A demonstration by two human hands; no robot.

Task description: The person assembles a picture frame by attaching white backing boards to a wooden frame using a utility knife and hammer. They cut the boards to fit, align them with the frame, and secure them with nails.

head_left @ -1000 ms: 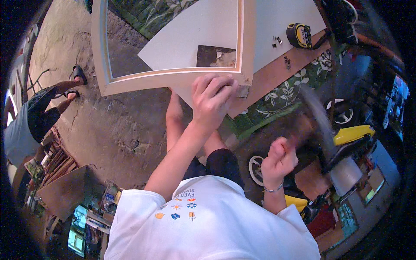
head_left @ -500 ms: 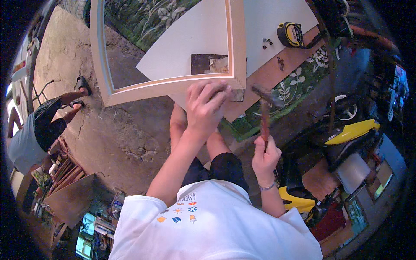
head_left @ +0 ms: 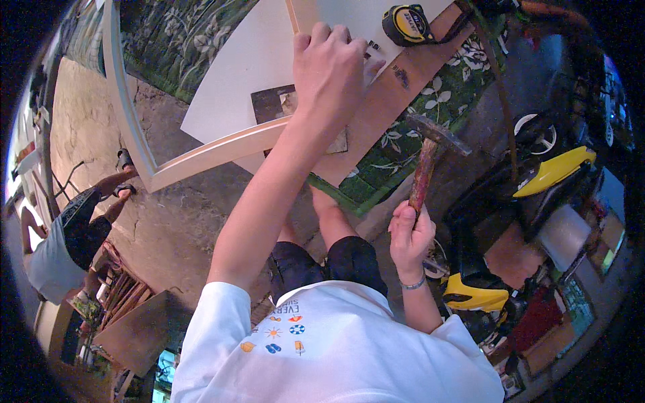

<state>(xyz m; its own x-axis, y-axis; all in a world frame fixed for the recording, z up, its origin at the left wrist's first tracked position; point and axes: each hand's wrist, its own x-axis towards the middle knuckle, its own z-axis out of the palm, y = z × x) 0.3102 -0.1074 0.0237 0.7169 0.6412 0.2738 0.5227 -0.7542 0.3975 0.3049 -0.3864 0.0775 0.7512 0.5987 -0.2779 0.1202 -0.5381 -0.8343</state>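
Note:
My right hand (head_left: 411, 235) is closed round the handle of a hammer (head_left: 424, 164), its head raised over green patterned cloth. My left hand (head_left: 329, 70) is above a white board (head_left: 222, 101), over the right side of a light wooden picture frame (head_left: 215, 146). Its fingers are bent and their tips hidden, so I cannot tell whether they hold anything. Small black pieces (head_left: 373, 46) lie beside its fingers. My left forearm covers the frame's near right corner. A dark square piece (head_left: 263, 105) with a pale patch lies inside the frame.
A yellow and black tape measure (head_left: 407, 25) lies beyond my left hand, with more dark bits (head_left: 401, 76) on the brown board (head_left: 376, 121). Green leafy cloth (head_left: 430, 111) hangs below. Yellow motorbike panels (head_left: 554, 171) stand at right. Another person (head_left: 74, 235) is at left.
My left hand has left the frame's near corner and moved farther away, toward the small black pieces. The hammer stays in my right hand, its head tilted differently. The whole view has shifted.

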